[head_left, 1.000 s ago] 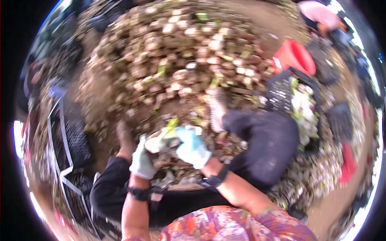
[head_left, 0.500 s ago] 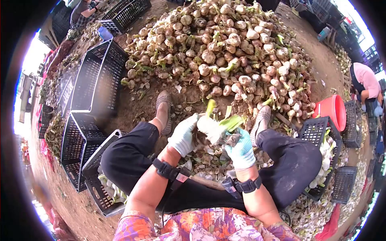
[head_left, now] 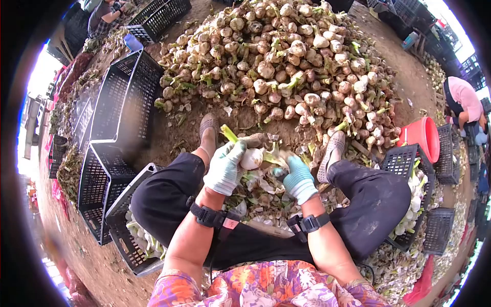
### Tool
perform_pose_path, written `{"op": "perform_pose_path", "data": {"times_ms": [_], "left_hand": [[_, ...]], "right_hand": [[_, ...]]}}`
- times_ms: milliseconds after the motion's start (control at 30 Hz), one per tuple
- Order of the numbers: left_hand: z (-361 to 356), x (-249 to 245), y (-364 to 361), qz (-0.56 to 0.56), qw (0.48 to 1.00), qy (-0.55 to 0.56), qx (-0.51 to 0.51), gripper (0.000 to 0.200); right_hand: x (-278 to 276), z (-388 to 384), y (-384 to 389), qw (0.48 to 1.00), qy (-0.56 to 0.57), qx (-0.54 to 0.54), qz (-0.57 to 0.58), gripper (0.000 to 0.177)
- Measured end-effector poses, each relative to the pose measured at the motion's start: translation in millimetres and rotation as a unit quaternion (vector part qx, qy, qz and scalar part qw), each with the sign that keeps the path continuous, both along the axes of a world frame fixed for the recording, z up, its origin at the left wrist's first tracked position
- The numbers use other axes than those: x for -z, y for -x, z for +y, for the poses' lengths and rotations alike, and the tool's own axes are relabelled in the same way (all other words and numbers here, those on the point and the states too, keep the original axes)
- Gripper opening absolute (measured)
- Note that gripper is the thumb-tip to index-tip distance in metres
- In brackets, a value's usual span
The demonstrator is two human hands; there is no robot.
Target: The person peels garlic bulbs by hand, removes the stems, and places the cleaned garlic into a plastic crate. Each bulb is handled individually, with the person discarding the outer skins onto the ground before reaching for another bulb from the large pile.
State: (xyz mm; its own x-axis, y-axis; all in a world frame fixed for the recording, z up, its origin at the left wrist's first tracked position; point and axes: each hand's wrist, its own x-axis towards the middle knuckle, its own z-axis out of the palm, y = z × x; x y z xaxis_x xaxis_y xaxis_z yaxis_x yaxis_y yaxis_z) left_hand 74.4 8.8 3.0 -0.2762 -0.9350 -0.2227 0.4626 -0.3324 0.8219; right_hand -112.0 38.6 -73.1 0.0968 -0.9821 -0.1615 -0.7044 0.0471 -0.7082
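In a white-and-green glove, my left hand (head_left: 223,169) is closed around a white garlic bulb (head_left: 251,159), whose green stem (head_left: 229,133) sticks up past the thumb. My right hand (head_left: 298,179), gloved alike, is just right of the bulb with its fingers closed on a strip of loose garlic skin (head_left: 272,156) that reaches toward the bulb. Its fingertips are blurred, and a small dark thing beside them cannot be made out. Below both hands lies a heap of peeled skins (head_left: 263,192) between my legs.
A large pile of unpeeled garlic (head_left: 286,61) rises ahead. Black crates (head_left: 125,97) stand at left, one crate (head_left: 120,235) with white bulbs by my knee. Another filled crate (head_left: 429,189) and a red bucket (head_left: 422,138) are at right. A person in pink (head_left: 465,100) bends beyond.
The bulb has shifted left and down with my left hand and looks rounder and whiter. My right hand has moved slightly down, drawing leafy skin away from the bulb.
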Motion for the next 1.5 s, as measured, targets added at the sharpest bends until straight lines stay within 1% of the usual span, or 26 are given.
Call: {"op": "perform_pose_path", "data": {"times_ms": [33,100,133,167,233,433,567,700,733,767,800,833,900,933,967,1000,1100,1133,1167,1233,1267,1300,1367,1400,1433,1500], "left_hand": [[1,5,0,-0.015,1.0,0.006,0.01,0.035],[4,2,3,-0.046,0.998,0.011,0.03,0.035],[5,0,6,-0.101,0.993,0.042,0.041,0.032],[6,-3,8,-0.156,0.984,0.072,0.051,0.029],[8,-7,14,-0.161,0.984,0.051,0.059,0.028],[7,-4,13,-0.077,0.995,0.022,0.062,0.027],[8,-3,15,-0.119,0.992,0.018,0.044,0.025],[13,0,15,-0.118,0.992,0.004,-0.044,0.021],[15,0,11,-0.089,0.995,0.006,-0.045,0.021],[17,-1,6,-0.06,0.997,0.008,-0.047,0.021],[19,-3,-3,0.059,0.997,-0.007,-0.05,0.027],[15,-24,9,0.1,0.992,0.007,-0.081,0.026],[17,-46,3,0.247,0.963,-0.045,-0.1,0.026],[18,-53,-1,0.276,0.957,-0.038,-0.086,0.026],[22,-60,-3,0.276,0.956,-0.032,-0.094,0.025],[28,-69,-4,0.262,0.958,-0.04,-0.108,0.025],[41,-80,-1,0.242,0.96,-0.054,-0.134,0.028],[43,-81,1,0.236,0.959,-0.063,-0.143,0.033],[38,-79,-3,0.172,0.967,-0.106,-0.156,0.026],[39,-71,1,0.181,0.975,-0.123,-0.048,0.027],[39,-75,24,0.167,0.964,-0.162,-0.131,0.028],[38,-76,29,0.126,0.972,-0.146,-0.132,0.027],[37,-84,36,0.025,0.956,-0.2,-0.215,0.029],[32,-84,33,0.01,0.963,-0.162,-0.214,0.033],[26,-66,12,-0.012,0.978,-0.022,-0.205,0.042],[12,-100,-18,-0.083,0.927,-0.043,-0.362,0.04]], "right_hand": [[-13,0,-4,0.978,0.023,0.052,-0.202,0.031],[-60,-2,-8,0.953,0.045,0.015,-0.298,0.032],[-64,-1,-13,0.905,-0.03,0.041,-0.423,0.03],[-79,-3,-19,0.9,-0.04,0.02,-0.433,0.026],[-88,-2,-19,0.98,0.007,-0.009,-0.197,0.03],[-75,0,-15,0.983,0.076,-0.033,-0.165,0.023],[-78,3,-19,0.974,0.075,0.002,-0.212,0.022],[-89,9,-22,0.974,0.107,0.011,-0.2,0.02],[-67,9,-24,0.961,0.112,0.008,-0.254,0.02],[-70,8,-25,0.981,-0.041,-0.002,-0.19,0.024],[-29,8,-30,0.989,-0.059,-0.055,-0.12,0.023],[12,9,-37,0.99,-0.076,-0.108,-0.049,0.022],[-15,22,-34,0.961,-0.049,-0.264,0.068,0.022],[-3,27,-36,0.964,0.003,-0.264,0.008,0.021],[-28,23,-39,0.964,-0.059,-0.257,-0.02,0.029],[-49,22,-40,0.962,-0.051,-0.266,-0.026,0.029],[-98,25,-33,0.942,0.187,-0.113,-0.256,0.044],[-111,27,-32,0.936,0.168,-0.085,-0.296,0.048],[-121,27,-30,0.921,0.272,-0.084,-0.267,0.047],[-113,23,-37,0.906,0.361,-0.08,-0.207,0.039],[-106,28,-39,0.937,0.284,-0.074,-0.191,0.026],[-106,31,-39,0.924,0.278,-0.041,-0.26,0.016],[-90,39,-49,0.883,0.104,-0.031,-0.457,0.011],[-115,43,-42,0.898,0.131,-0.07,-0.414,0.01],[-116,47,-42,0.873,0.072,-0.113,-0.469,0.01],[-124,48,-44,0.876,0.16,-0.14,-0.433,0.01]]}}
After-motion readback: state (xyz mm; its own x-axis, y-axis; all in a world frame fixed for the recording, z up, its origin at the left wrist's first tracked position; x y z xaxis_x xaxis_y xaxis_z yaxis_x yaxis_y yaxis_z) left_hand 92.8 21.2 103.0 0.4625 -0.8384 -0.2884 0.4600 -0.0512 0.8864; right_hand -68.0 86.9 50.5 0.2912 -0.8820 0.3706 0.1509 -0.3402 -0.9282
